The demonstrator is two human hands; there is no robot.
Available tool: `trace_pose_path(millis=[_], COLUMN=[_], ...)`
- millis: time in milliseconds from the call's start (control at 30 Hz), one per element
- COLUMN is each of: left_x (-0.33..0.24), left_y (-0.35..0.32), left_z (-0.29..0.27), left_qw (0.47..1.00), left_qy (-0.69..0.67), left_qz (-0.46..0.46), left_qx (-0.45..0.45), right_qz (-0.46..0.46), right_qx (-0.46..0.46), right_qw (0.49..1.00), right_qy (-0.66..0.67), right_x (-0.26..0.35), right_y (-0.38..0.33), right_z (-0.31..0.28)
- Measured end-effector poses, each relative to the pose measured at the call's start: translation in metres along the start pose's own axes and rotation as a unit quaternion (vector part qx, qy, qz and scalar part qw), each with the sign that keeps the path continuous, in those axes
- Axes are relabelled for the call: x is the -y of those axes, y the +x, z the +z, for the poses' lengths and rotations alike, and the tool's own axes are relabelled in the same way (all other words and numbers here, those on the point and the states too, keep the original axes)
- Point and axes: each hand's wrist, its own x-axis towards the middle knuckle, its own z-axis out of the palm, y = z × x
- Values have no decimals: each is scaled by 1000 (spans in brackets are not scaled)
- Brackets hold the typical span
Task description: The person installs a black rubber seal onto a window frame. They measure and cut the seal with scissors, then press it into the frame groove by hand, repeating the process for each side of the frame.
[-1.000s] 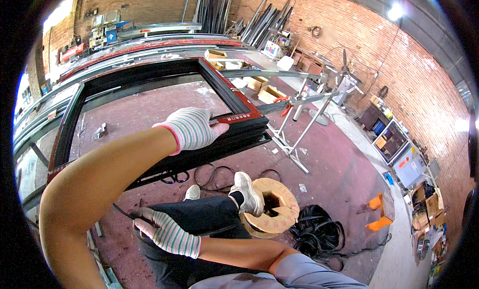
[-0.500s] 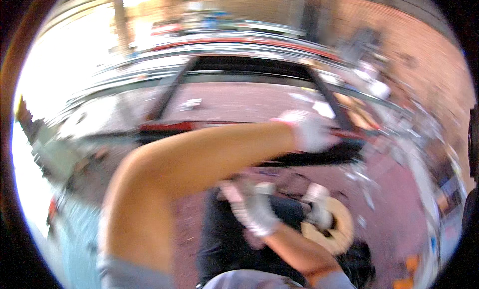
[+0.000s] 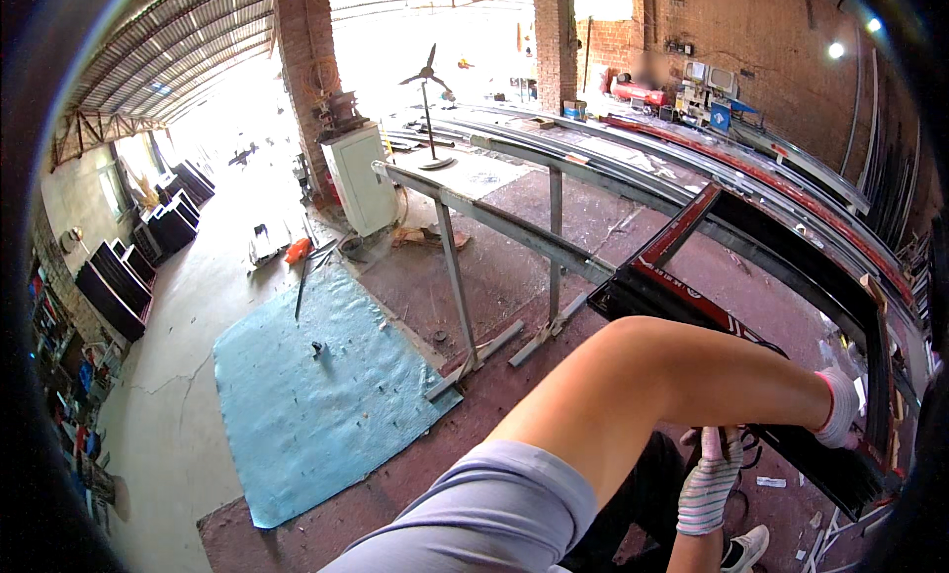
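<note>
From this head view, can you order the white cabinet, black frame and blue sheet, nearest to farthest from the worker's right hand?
From the right hand:
1. Black frame, just ahead
2. Blue sheet, spread out leftward
3. White cabinet, farther off, ahead-left

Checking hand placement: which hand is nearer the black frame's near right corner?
Left. The left hand is on the black frame beside that corner; the right hand is farther left, below the frame's near side in the picture.

Brick wall, corrugated roof — maroon floor
</note>
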Motion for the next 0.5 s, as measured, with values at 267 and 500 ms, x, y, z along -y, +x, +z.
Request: trace_pose_path(millis=[267, 500], left_x=[14, 14], left_y=[11, -4], left_z=[1, -6], left_qw=[999, 1000], left_qy=[35, 15], left_qz=[1, -9], left_qx=[17, 18], right_qz=[34, -10], right_qx=[-26, -32], right_qw=[999, 999], right_qy=[25, -20], right_x=[26, 16], right_y=[-6, 2], right_z=[14, 7])
